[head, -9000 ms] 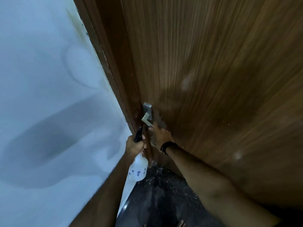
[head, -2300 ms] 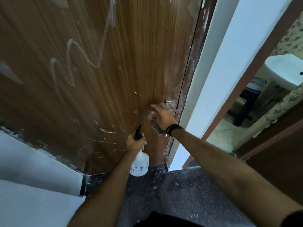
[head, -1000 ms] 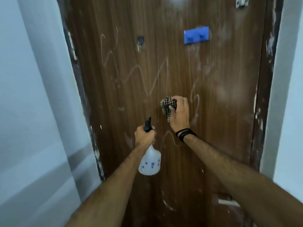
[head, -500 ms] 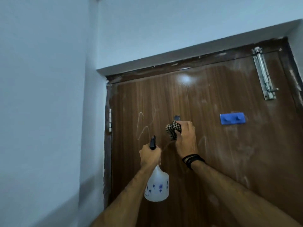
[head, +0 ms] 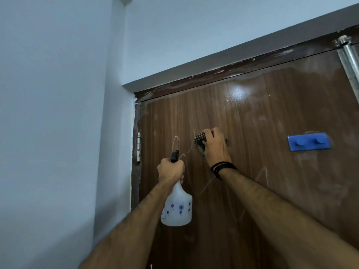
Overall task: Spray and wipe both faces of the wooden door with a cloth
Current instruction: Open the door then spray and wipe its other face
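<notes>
The brown wood-grain door (head: 252, 171) stood closed in its dark frame, filling the right and centre of the view, its face marked with pale chalky squiggles and hazy smears. Against its upper part, the right hand (head: 214, 146) had its fingers curled round a bunched black-and-white checked cloth (head: 200, 141), holding it at the door's surface. A set of black bands (head: 222, 167) circled that wrist. To the left and slightly lower, the left hand (head: 171, 170) gripped the neck of a white plastic spray bottle with blue flower prints (head: 177, 208), its black nozzle (head: 174, 156) aimed at the door and the body hanging below the fist. A blue plastic hook rail (head: 308, 141) was fixed to the door further right, with a steel tower bolt (head: 349, 61) above it. A metal hinge (head: 138, 147) sat on the left edge, beside the pale blue wall (head: 58, 113).
</notes>
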Motion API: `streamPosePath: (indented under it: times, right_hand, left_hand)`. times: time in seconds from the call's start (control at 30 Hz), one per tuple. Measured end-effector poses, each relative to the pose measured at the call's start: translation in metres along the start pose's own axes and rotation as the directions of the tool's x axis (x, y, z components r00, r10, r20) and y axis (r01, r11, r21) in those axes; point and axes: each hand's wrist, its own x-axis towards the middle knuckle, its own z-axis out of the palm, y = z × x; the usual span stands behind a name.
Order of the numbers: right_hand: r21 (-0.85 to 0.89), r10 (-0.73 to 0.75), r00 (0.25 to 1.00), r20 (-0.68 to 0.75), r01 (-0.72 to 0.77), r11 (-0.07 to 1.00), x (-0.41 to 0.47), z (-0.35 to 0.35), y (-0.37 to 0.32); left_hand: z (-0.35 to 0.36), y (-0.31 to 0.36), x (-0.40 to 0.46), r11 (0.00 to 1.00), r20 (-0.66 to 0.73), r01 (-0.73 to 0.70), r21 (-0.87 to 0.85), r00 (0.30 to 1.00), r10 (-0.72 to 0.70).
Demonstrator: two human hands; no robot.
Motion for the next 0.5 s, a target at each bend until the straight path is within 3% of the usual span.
streamPosePath:
  times: [0.2, 0.4, 0.5]
  right_hand:
    - [-0.015, -0.193, 0.977, 0.092, 0.195, 0.981, -0.011, 0.034, -0.015]
    - [-0.022, -0.101, 0.995, -0.014, 0.101, 0.995, 0.077, 0.051, -0.040]
    - [-0.051, -0.234, 0.971, 0.057, 0.237, 0.970, 0.073, 0.075, -0.050]
  left_hand:
    - [-0.012, -0.007, 0.031, 1.000, 0.079, -0.012, 0.021, 0.997, 0.010]
    - [-0.031, -0.011, 0.067, 0.999, 0.135, -0.044, 0.015, 0.990, 0.041]
    - [-0.044, -0.018, 0.086, 0.997, 0.113, -0.032, -0.063, 0.993, 0.039]
